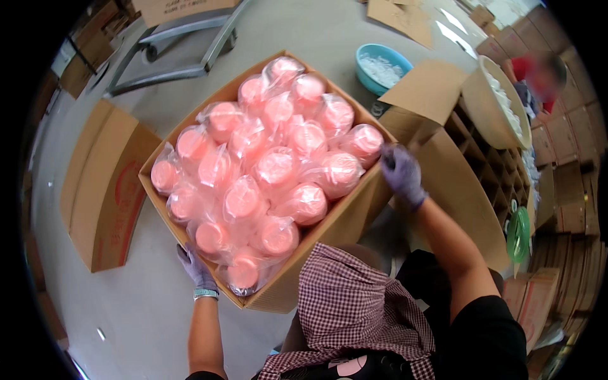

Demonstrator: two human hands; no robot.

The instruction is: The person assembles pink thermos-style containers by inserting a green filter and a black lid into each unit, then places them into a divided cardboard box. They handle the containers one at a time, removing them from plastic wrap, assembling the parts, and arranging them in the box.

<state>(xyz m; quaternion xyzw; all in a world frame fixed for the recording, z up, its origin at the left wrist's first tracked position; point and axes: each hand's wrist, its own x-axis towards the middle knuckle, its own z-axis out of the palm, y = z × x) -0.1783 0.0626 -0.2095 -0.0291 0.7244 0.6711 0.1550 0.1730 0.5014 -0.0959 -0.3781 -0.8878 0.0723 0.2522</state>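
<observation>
We hold a large open cardboard box (329, 231) between both gloved hands, and it sits in front of our checked apron (354, 316), raised over the grey floor (126, 310). Our left hand (195, 266) is curled under and around the box's near left corner, fingers closed on the edge beside the bagged pink cups (266, 171) that fill the box. Our right hand (401, 174) grips the box's far right corner, fingers wrapped over the rim, just below the box's loose flap (427, 92). To carry it well, we judge that both hands should keep to opposite corners and hold the box level, since the bagged stacks stand packed upright and could slide if one corner dips. The box's long axis runs diagonally, from its near left corner up to its far right corner, with the opening facing straight up. Left of the box lies a flattened carton (101, 190); beyond its far right corner sits a blue bowl (383, 66).
</observation>
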